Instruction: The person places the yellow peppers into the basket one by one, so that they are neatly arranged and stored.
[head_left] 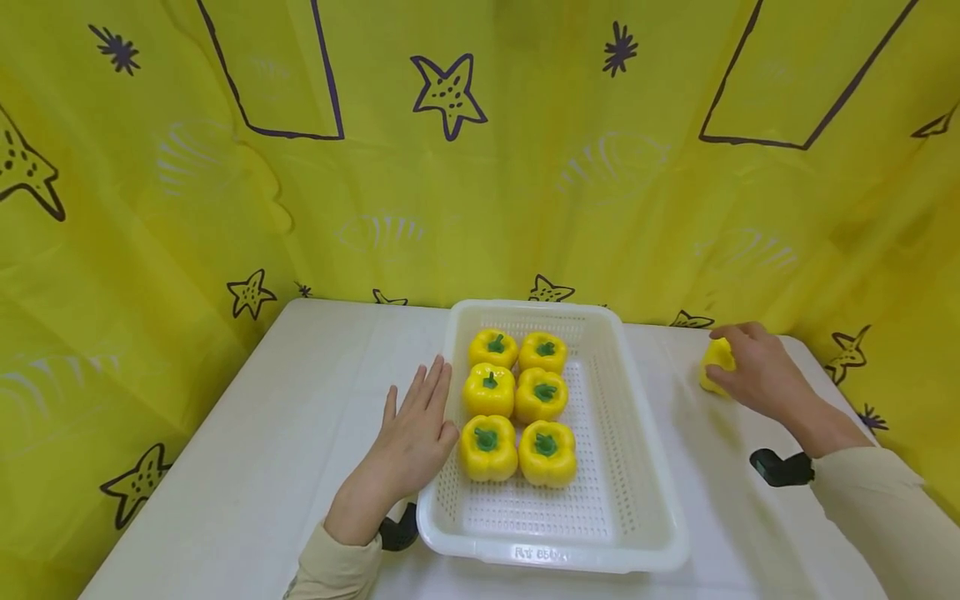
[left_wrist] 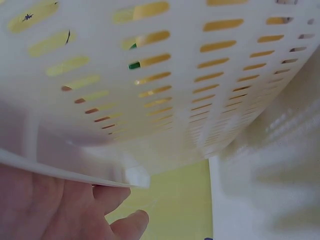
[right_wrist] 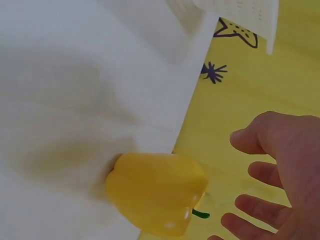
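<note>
A white perforated plastic basket [head_left: 652,467] holds several yellow bell peppers [head_left: 542,396] with green stems, standing in two columns at its left. My left hand [head_left: 408,437] lies with straight fingers against the basket's left rim; in the left wrist view its fingers [left_wrist: 75,210] show just beneath that rim. To the right of the basket, a single yellow bell pepper [head_left: 717,364] stands on the table, partly covered by my right hand [head_left: 761,375]. In the right wrist view, a gap separates this pepper [right_wrist: 155,195] from the spread, slightly bent fingers [right_wrist: 260,207].
The white table [head_left: 247,467] extends on both sides of the basket. A yellow curtain [head_left: 517,208] with starfish drawings hangs behind and along the sides. Black wrist straps [head_left: 780,468] show near both sleeves.
</note>
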